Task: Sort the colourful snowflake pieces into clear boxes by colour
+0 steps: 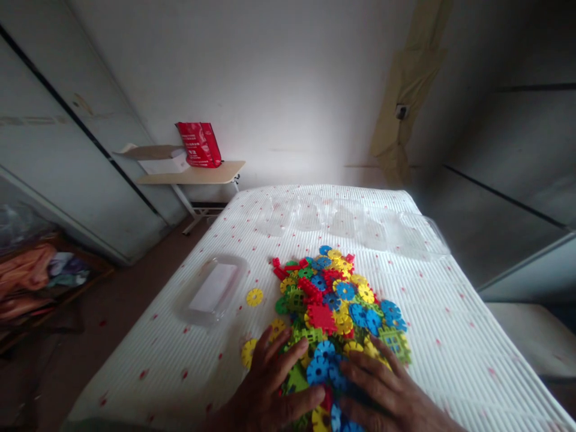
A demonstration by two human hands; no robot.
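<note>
A heap of plastic interlocking toy pieces [321, 318] lies on the patterned white cover [450, 336]. It mixes blue and yellow notched discs with red and green squares. My left hand [274, 384] rests at the near left of the heap, fingers apart, touching pieces. On the near right, my right hand [382, 390] lies over blue and yellow discs with its fingers spread. Neither hand grips a piece that I can make out. One yellow disc [254, 297] sits by itself left of the heap; another yellow disc [248, 354] is beside my left fingers.
A clear plastic container [216, 291] with a white paper in it stands on the left. Several clear containers [342, 219] line the far side. Beyond, a small table [211, 174] holds a red bag [200, 144] and a white box [164, 163].
</note>
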